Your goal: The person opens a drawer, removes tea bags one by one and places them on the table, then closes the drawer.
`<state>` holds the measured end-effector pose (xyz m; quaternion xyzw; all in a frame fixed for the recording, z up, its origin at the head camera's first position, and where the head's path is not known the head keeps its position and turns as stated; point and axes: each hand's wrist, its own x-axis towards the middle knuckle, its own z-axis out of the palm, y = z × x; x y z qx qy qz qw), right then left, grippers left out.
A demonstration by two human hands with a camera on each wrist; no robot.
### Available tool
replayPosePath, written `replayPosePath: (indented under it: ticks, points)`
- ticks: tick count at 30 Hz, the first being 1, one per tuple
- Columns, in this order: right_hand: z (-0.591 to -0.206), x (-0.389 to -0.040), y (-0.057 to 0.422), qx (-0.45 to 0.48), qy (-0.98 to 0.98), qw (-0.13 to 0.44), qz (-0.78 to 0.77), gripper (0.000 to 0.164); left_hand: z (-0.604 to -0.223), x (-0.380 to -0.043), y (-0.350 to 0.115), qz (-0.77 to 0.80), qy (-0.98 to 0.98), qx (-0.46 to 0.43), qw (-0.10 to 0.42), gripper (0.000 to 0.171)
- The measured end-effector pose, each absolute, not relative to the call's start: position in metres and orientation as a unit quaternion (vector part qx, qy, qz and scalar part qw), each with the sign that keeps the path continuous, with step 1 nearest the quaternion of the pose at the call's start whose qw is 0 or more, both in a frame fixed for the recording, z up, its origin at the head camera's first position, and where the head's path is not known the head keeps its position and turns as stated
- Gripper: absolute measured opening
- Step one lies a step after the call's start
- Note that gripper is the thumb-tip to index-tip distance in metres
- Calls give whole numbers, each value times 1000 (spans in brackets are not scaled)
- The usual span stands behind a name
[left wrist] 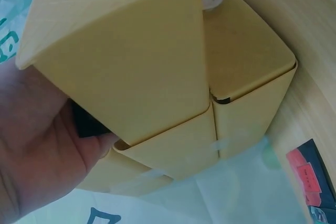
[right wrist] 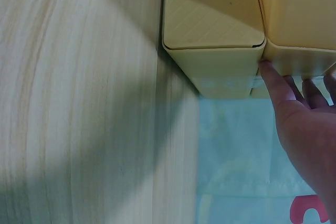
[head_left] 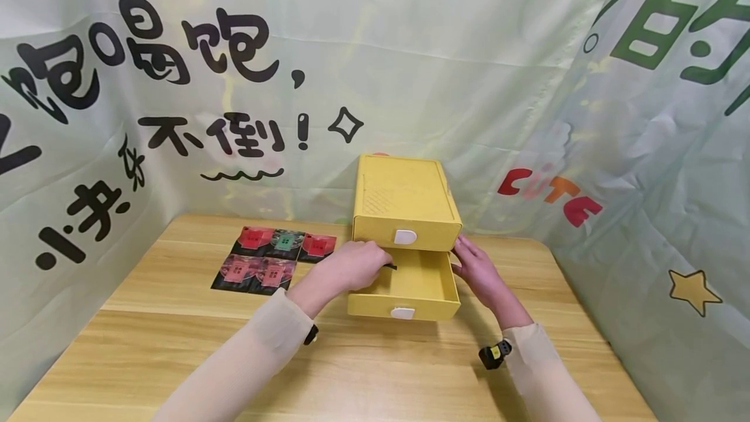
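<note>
My left hand (head_left: 354, 266) reaches over the pulled-out drawer (head_left: 404, 306) of a yellow drawer box (head_left: 410, 191). In the left wrist view, its thumb and fingers pinch a flat black thing (left wrist: 86, 119) at the drawer opening. Only a dark edge of it shows in the head view, so its kind is hidden. My right hand (head_left: 477, 269) touches the box's right side. In the right wrist view, that hand (right wrist: 304, 124) has its fingers extended along the box wall, the thumb at the seam between two tiers.
Several black packets with red and green labels (head_left: 263, 256) lie flat on the wooden table (head_left: 375, 370), left of the box. A printed cloth (head_left: 328, 70) hangs behind and around the table. White knobs (head_left: 405, 237) mark the drawer fronts.
</note>
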<state>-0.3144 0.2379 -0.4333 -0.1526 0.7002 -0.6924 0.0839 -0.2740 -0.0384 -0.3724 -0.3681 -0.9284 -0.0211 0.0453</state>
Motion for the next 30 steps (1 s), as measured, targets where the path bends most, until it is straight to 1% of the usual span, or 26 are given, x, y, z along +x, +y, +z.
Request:
replayPosePath:
  ticks: [5, 8, 17, 30]
  points:
    - [-434, -314, 237, -152, 697, 83, -696, 55, -371, -270, -44, -54, -925, -374, 50, 25]
    - [-434, -315, 237, -152, 696, 84, -697, 55, -367, -266, -48, -81, -920, -380, 55, 27]
    - [-433, -313, 237, -155, 696, 82, -697, 56, -355, -255, -58, -111, -914, -380, 91, 34]
    - [-433, -313, 237, -159, 704, 83, -687, 55, -344, -245, -75, -177, -901, -373, 129, 38]
